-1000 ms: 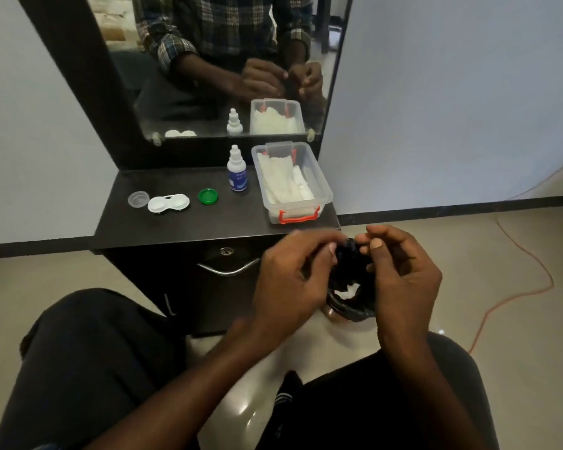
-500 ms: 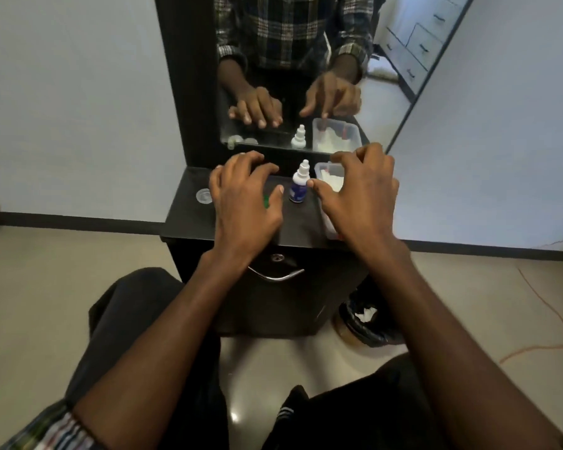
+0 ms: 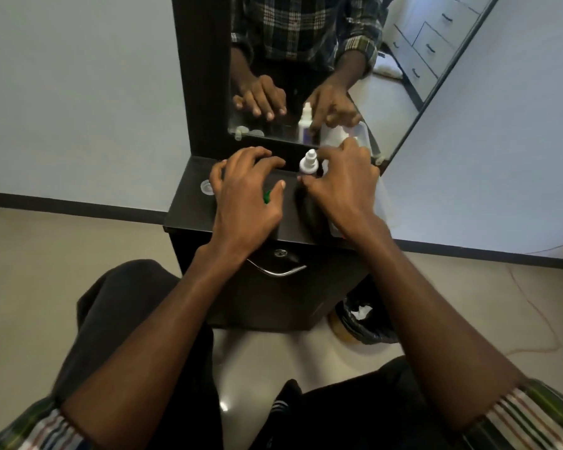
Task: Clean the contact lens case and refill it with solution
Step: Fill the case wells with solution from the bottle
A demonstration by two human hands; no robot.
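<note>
The contact lens case itself is hidden, presumably under the left hand (image 3: 244, 193), which has come up from the bin (image 3: 368, 323) on the floor to hover over the left part of the dark tabletop (image 3: 189, 203), fingers spread and loosely curled, holding nothing visible. A green cap (image 3: 267, 197) peeks out beside its thumb; a clear cap (image 3: 206, 186) lies far left. The right hand (image 3: 342, 186) now reaches the solution bottle (image 3: 308, 162), fingers curling beside it, grip not yet certain. Wiping looks finished; refilling seems next.
</note>
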